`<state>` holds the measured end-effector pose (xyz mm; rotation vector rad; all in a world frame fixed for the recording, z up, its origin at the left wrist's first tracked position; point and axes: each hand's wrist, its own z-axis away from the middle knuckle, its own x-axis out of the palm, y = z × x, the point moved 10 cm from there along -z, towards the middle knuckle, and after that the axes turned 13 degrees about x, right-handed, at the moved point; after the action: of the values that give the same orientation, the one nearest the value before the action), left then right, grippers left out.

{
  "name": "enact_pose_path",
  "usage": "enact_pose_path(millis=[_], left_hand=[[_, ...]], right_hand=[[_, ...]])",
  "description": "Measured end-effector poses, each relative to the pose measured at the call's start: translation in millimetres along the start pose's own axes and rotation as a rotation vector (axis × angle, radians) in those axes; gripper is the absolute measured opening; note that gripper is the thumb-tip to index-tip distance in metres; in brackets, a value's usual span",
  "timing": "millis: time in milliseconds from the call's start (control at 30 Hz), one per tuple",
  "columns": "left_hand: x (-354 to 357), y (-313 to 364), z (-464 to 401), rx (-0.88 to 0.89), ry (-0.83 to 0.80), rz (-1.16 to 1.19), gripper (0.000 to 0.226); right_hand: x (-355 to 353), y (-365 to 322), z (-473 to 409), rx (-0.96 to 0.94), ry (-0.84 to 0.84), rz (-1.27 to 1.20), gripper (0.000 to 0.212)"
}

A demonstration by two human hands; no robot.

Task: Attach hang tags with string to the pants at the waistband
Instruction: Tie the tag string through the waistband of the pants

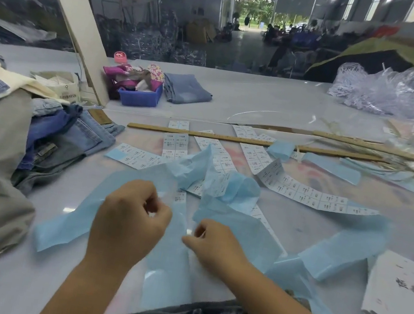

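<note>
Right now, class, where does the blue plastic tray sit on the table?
In the head view, the blue plastic tray sits far left of centre, at the foot of the slanted beam, just left of the folded jeans.

Two bare forearms enter from the bottom edge, one at about 7 o'clock and the other at about 5 o'clock, and no sleeve shows on either up to where they leave view. The left hand and the right hand wear no glove, ring or bracelet, and both wrists are uncovered
</note>
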<state>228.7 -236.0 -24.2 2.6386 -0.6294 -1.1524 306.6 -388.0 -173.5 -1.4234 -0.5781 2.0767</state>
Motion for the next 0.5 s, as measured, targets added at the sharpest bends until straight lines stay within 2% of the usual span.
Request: enact_pose_path(millis=[67,133,200,300,400,500], left_hand=[[13.2,34.3,1.3,0.131,-0.05,-0.003,0.034],[29.6,70.3,4.9,0.239,-0.101,0.015,0.035],[50.3,108.3,8.2,0.331,-0.161,0.048,0.032],[78.8,173.0,12.3,0.457,-0.239,0.123,0.019],[100.7,238.6,19.3,0.583,-0.299,0.174,0.007],[123.1,293.9,30.0,0.691,-0.369,0.183,0.017]], right_hand=[[-26.5,5.9,14.8,-0.012,-0.04,-0.184,0.02],[-52.0,14.5,35.6,-0.024,-0.159,-0.447,0.016],[-86.2,27.8,58.9,-0.051,-0.183,-0.658,0.02],[-138.2,66.2,88.6,-0.03,-0.054,-0.799,0.03],[-175.0,113.9,109.6,0.024,0.077,-0.838,0.03],[-201.6,162.2,122.6,0.078,0.157,-0.923,0.029]])
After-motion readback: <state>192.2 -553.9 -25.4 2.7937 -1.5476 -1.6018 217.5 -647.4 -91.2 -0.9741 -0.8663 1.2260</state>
